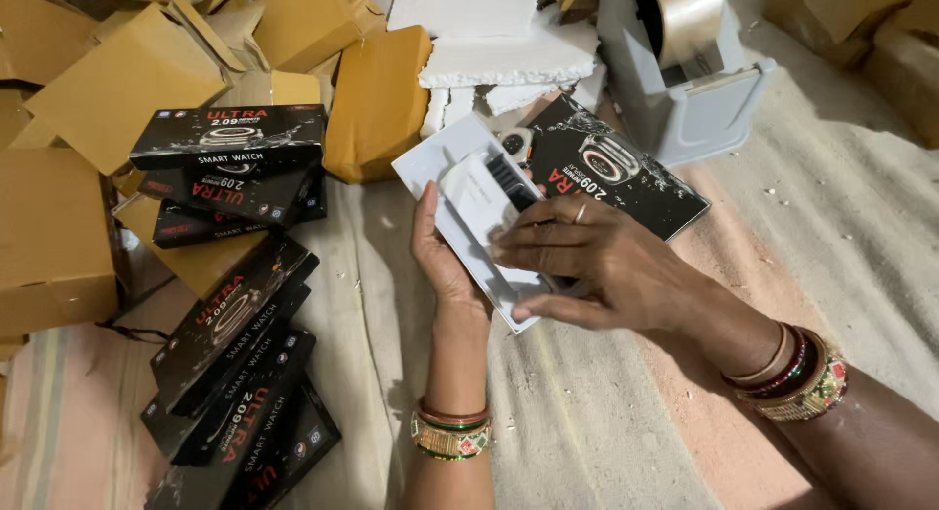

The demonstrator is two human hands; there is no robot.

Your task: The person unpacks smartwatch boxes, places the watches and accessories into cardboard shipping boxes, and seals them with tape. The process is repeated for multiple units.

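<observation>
White tray (430,163) gripped underneath by left hand (440,261), right hand (597,266) pressing fingers onto its white insert (479,197), black boxes (230,138) stacked nearby.

The right hand (597,266) covers much of the white tray (430,163), hiding what may be a small black part beneath its fingers, while the bottom edge cuts off both forearms and the lowest black boxes (245,422).

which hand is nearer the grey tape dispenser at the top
Right. The right hand lies on the white plastic tray, just below and left of the grey tape dispenser. The left hand grips the tray's left edge, farther away.
</observation>
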